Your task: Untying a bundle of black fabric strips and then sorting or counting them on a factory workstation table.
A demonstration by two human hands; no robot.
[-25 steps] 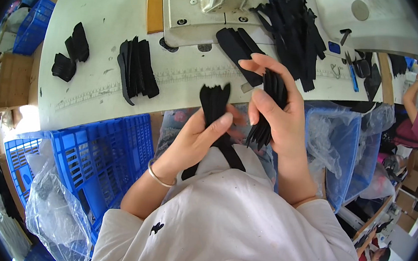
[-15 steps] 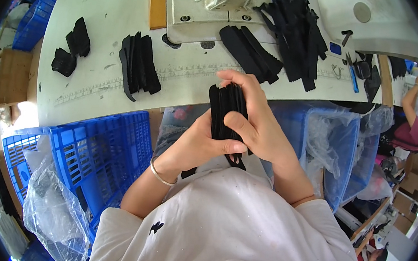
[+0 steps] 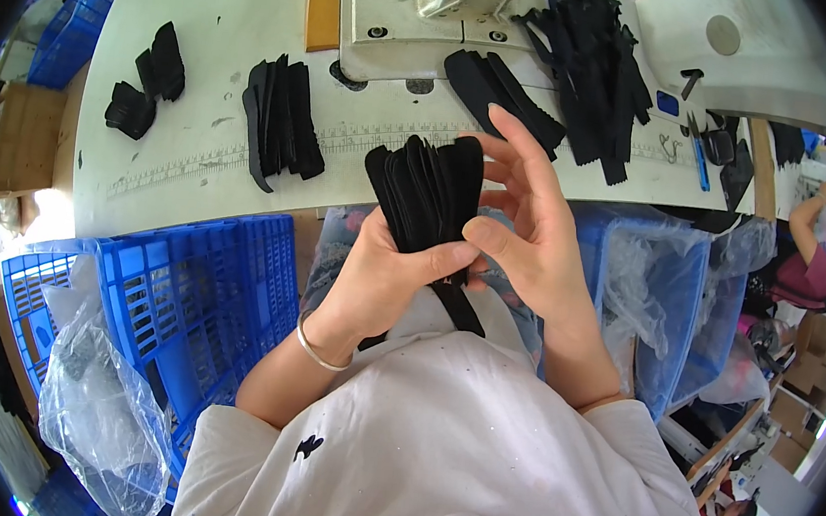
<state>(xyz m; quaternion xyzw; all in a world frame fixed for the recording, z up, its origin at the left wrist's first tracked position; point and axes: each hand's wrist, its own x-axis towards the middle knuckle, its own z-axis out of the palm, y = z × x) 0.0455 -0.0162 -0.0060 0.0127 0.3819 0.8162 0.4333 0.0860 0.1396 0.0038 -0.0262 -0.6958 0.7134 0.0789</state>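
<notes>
A thick bundle of black fabric strips stands up in front of my chest, its upper ends fanned apart. My left hand grips it low down, thumb pressed across the front. Beside its right edge is my right hand, open, with the fingers spread and the thumb close to the lower part of the bundle; whether the fingertips touch it is hard to tell. A narrow black strip hangs below the bundle toward my shirt. On the table ahead lie a stack of black strips and another black stack.
The sewing machine stands on the white table. A large black fabric pile, blue-handled snips and small black pieces lie there too. Blue crates flank me left; a blue bin with plastic stands right.
My right hand has opened and shifted off the bundle's top to its right side. The bundle has tilted left and its upper ends have fanned out in my left hand.
</notes>
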